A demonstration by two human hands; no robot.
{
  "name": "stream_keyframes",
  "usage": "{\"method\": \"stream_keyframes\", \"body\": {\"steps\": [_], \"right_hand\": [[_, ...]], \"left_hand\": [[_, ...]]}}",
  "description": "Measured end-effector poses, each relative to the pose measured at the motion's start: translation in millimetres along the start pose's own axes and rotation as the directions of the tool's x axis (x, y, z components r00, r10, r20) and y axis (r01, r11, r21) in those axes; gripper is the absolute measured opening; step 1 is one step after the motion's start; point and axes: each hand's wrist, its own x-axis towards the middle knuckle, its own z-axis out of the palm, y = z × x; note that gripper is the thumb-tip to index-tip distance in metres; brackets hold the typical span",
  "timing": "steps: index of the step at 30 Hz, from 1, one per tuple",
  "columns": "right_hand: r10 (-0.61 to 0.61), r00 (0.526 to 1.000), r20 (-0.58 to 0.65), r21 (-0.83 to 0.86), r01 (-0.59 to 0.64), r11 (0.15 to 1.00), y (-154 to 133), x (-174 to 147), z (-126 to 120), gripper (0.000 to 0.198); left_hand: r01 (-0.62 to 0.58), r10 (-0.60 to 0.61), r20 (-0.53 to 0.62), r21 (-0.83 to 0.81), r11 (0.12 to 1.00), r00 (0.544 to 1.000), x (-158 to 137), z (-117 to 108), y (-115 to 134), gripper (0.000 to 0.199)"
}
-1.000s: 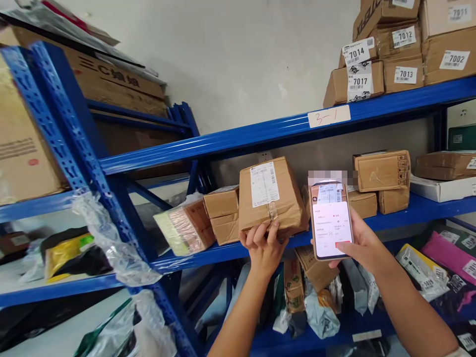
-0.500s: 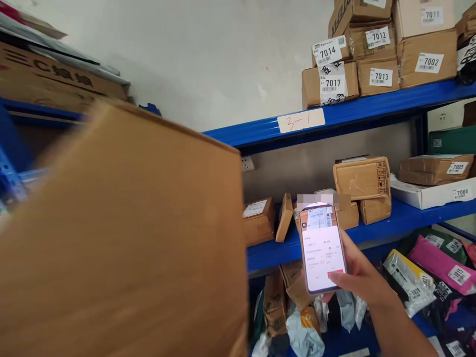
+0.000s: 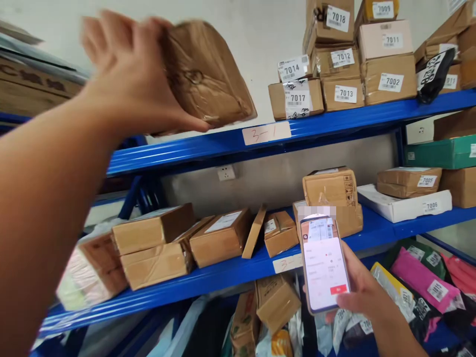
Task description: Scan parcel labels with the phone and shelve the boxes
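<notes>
Gripping the carton [image 3: 213,74], your left hand [image 3: 122,64] sets its thumb along the lower edge, probably bearing weight; the other fingertips blur. It hangs by the upper shelf's [image 3: 208,144] front edge, left of the 3-1 label [image 3: 267,133]. Your right hand [image 3: 359,287] clasps the phone [image 3: 324,270], screen toward you, seemingly for reading. Numbered boxes [image 3: 342,94] stack rightward along that edge, labels outward.

Your carton [image 3: 213,74] shows brown, your phone [image 3: 320,282] a white screen [image 3: 322,260] with a red button [image 3: 338,289]. Red figures mark the cream sign [image 3: 267,133] on the blue upper shelf's [image 3: 208,147] front edge; near the blue lower shelf's [image 3: 223,279] front edge, a white box [image 3: 403,204] bears a white label [image 3: 432,205] with black digits.
</notes>
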Motion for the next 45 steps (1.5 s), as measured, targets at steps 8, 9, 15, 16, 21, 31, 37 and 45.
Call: {"method": "stream_keyframes", "body": {"steps": [8, 9, 15, 16, 21, 31, 37, 45], "right_hand": [[0.058, 0.981, -0.187, 0.016, -0.056, 0.998, -24, -50, -27, 0.134], [0.058, 0.974, -0.221, 0.014, -0.057, 0.998, -26, -53, -28, 0.135], [0.062, 0.956, -0.288, -0.001, -0.065, 0.998, -29, -59, -34, 0.129], [0.066, 0.953, -0.296, -0.003, -0.070, 0.998, -29, -59, -35, 0.125], [0.073, 0.931, -0.357, 0.003, -0.076, 0.997, -26, -63, -43, 0.114], [-0.037, 0.915, -0.403, 0.101, 0.084, 0.991, -22, -66, -46, 0.095], [0.057, 0.926, -0.373, 0.120, -0.013, 0.993, -31, -93, -60, 0.100], [0.179, 0.883, -0.435, 0.118, -0.141, 0.983, -46, -108, -75, 0.119]], "left_hand": [[0.116, -0.103, 0.180, -0.063, 0.991, 0.978, 40, 36, 11, 0.193], [0.098, -0.085, 0.200, -0.056, 0.994, 0.976, 45, 40, 8, 0.193], [-0.080, 0.057, 0.256, 0.083, 0.993, 0.965, 71, 65, -12, 0.166], [-0.094, 0.066, 0.251, 0.105, 0.990, 0.966, 73, 69, -13, 0.159], [-0.057, 0.023, 0.325, 0.095, 0.994, 0.945, 78, 83, -15, 0.160], [-0.214, 0.181, -0.221, -0.136, 0.967, 0.958, 5, 106, 20, 0.103], [-0.335, 0.261, -0.242, -0.347, 0.876, 0.935, -90, 119, 107, 0.068], [-0.347, 0.379, 0.132, -0.214, 0.913, 0.916, -140, 163, 158, 0.118]]}}
